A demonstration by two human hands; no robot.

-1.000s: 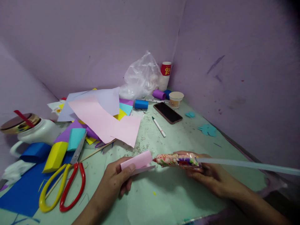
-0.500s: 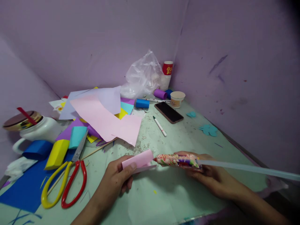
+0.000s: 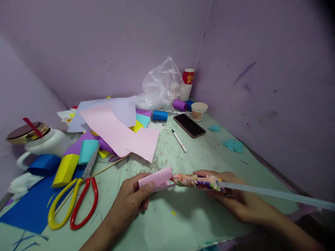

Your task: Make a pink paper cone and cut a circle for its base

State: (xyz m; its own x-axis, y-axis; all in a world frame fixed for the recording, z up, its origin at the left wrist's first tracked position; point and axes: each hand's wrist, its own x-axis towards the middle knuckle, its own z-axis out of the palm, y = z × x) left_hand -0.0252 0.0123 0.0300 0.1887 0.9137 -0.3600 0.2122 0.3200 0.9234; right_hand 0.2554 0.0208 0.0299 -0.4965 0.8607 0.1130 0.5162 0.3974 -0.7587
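My left hand point(image 3: 134, 195) pinches a rolled piece of pink paper point(image 3: 156, 177), thumb on top, with a loose flap showing under the roll. From the right, my right hand point(image 3: 232, 195) is wrapped round a flower-patterned hot glue gun point(image 3: 196, 182). Its red nozzle tip sits at the right end of the pink roll; whether it touches the paper I cannot tell. A long translucent glue stick point(image 3: 274, 194) sticks out of the gun's back. The fingers under the gun are partly hidden.
Scissors point(image 3: 73, 205) with yellow and red handles lie at left, beside rolled paper pieces point(image 3: 65, 170) and a white mug point(image 3: 51, 143). Behind are pink sheets point(image 3: 117, 134), a plastic bag point(image 3: 159, 85), a phone point(image 3: 189, 125), a marker point(image 3: 179, 141) and a small paper cup point(image 3: 199, 111).
The nozzle tip has come closer to the pink roll, its end now partly behind the paper edge. Both hands keep their grips; the whole view has shifted slightly.
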